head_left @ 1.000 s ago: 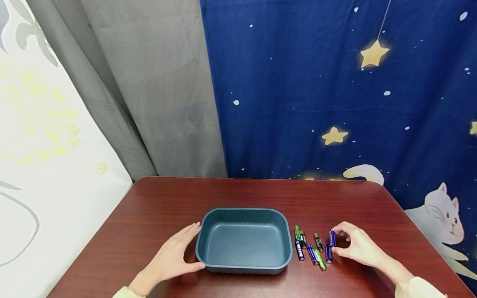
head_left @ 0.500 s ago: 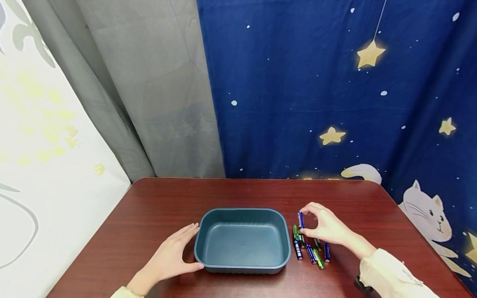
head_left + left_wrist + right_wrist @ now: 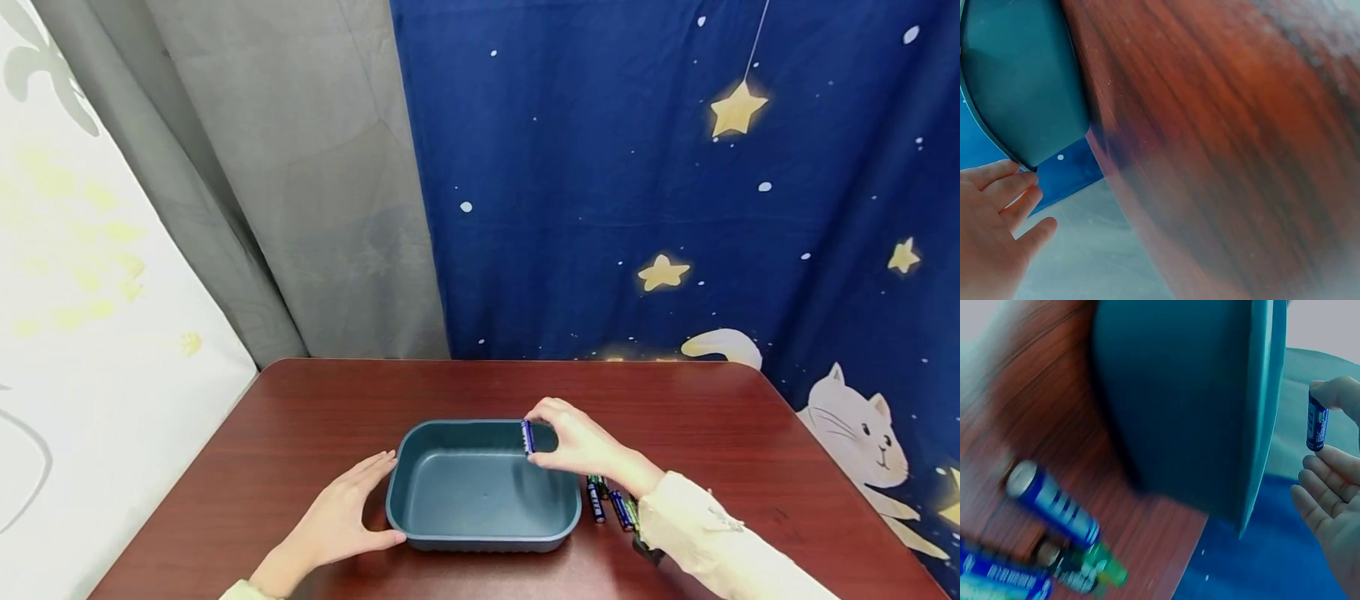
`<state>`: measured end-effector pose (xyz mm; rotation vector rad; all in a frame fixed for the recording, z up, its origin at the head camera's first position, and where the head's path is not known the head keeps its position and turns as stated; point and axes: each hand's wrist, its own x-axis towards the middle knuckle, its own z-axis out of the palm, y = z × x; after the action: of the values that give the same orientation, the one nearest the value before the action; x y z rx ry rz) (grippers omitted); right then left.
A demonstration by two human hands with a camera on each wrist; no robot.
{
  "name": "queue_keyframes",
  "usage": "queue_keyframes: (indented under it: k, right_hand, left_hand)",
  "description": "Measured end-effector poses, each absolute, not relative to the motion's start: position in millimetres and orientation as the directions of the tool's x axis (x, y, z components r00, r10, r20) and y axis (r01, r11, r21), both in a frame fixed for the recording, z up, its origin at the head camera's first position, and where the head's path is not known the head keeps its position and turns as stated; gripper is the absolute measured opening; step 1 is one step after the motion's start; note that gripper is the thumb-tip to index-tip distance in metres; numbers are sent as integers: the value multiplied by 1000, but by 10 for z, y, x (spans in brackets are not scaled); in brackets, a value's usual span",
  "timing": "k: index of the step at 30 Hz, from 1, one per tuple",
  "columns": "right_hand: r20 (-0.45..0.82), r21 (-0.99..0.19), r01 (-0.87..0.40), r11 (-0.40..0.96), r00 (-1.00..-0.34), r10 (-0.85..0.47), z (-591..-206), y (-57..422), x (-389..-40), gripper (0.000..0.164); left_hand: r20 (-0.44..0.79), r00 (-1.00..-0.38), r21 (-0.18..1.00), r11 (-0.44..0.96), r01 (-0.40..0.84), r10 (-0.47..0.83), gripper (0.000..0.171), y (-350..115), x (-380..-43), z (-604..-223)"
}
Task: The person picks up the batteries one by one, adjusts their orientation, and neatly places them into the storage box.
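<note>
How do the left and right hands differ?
The right hand pinches a blue battery end to end; the left hand is spread, holding no battery. The right hand appears above the tub, toward its far right corner; the left hand is at its left side. Both have pale sleeves.

Pinched in the right hand's (image 3: 581, 439) fingers (image 3: 552, 407), a blue battery (image 3: 528, 437) has moved away from the counter's (image 3: 660, 396) right edge, leftward over the tub (image 3: 480, 508); the sleeve (image 3: 693, 525) now hides some other batteries (image 3: 596, 504).

The tub (image 3: 483, 500) looks smooth, matt plastic; beneath it, the table (image 3: 337, 396) shows glossy wood grain; to its right, batteries (image 3: 1054, 506) have shiny sleeves, metallic ends; behind it hangs matt cloth (image 3: 540, 225)
</note>
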<state>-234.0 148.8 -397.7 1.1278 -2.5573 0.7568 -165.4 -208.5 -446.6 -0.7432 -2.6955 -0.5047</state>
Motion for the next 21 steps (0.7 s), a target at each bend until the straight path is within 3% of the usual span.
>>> queue_keyframes:
  k: [12, 21]
  right_hand:
    - [323, -366, -758, 540, -648, -690, -4020, 790, -2342, 42]
    - [260, -374, -712, 595, -696, -670, -4157, 465, -2315, 43]
  left_hand:
    - [379, -821, 249, 807, 536, 428, 89, -2088, -1648, -4454]
    - [372, -830, 274, 805, 526, 416, 90, -2076, -1650, -4474]
